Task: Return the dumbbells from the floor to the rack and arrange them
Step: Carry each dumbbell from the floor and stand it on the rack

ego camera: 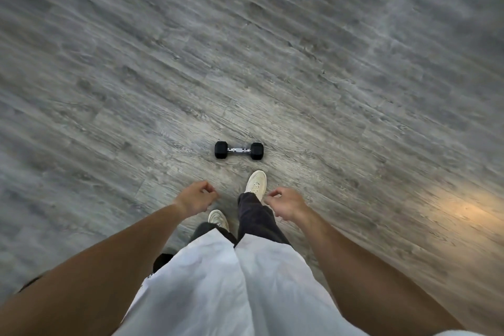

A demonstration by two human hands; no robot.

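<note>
One small dumbbell (pixel 239 150) with black hexagonal heads and a chrome handle lies flat on the grey wood-plank floor, handle running left to right, just ahead of my feet. My left hand (pixel 195 197) hangs in front of me, below and left of the dumbbell, fingers loosely curled and holding nothing. On the other side, my right hand (pixel 286 203) hangs the same way, empty. Both hands are well short of the dumbbell. No rack is in view.
My right shoe (pixel 255 182) is stepped forward, its toe close to the dumbbell's right head; my left shoe (pixel 218 219) trails behind. Grey plank floor (pixel 136 76) spreads all around, with a warm light patch (pixel 461 210) at the right.
</note>
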